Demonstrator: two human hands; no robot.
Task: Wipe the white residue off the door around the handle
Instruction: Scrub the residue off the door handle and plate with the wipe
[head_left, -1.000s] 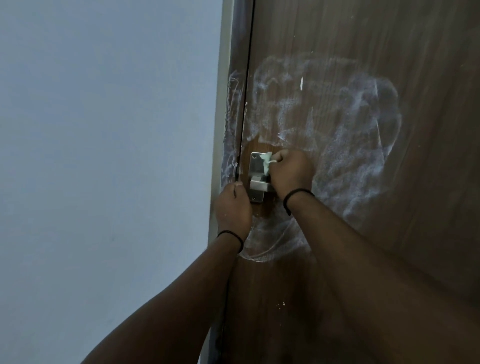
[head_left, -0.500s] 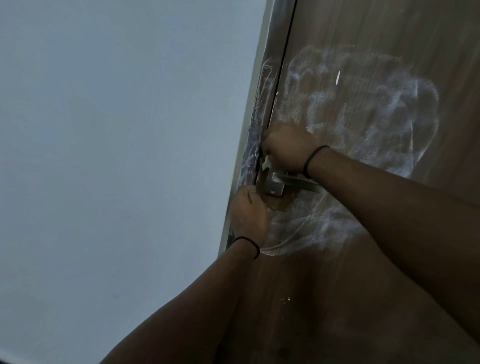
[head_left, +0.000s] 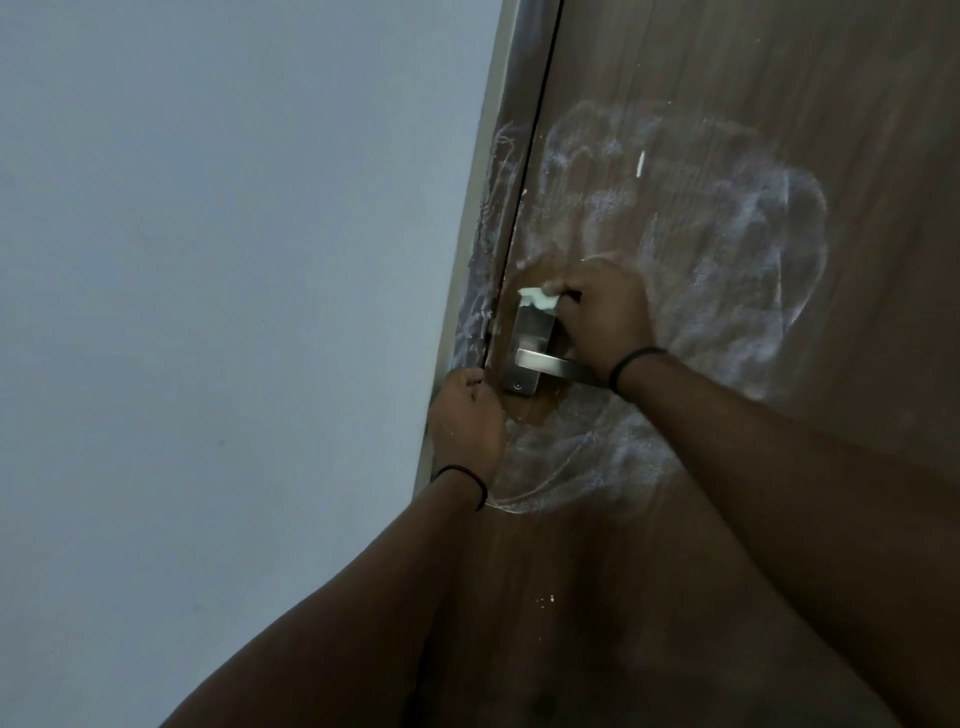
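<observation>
A brown wooden door (head_left: 753, 571) carries a wide smear of white residue (head_left: 727, 249) around its metal lever handle (head_left: 550, 364) and plate. My right hand (head_left: 605, 317) grips a small pale green cloth (head_left: 540, 299) and presses it against the door at the top of the handle plate. My left hand (head_left: 467, 421) sits at the door's edge just below the handle, fingers curled round the edge. A patch of bare wood shows right around the plate. More residue lies below the handle (head_left: 587, 457) and on the door frame (head_left: 480, 291).
A plain pale blue-grey wall (head_left: 208, 312) fills the left side. The door frame runs diagonally between wall and door. A few white specks (head_left: 544, 600) dot the lower door. Both wrists wear thin black bands.
My right hand with the cloth has moved from the door's edge left of the plate to the top right of the plate. The left hand stays at the door edge.
</observation>
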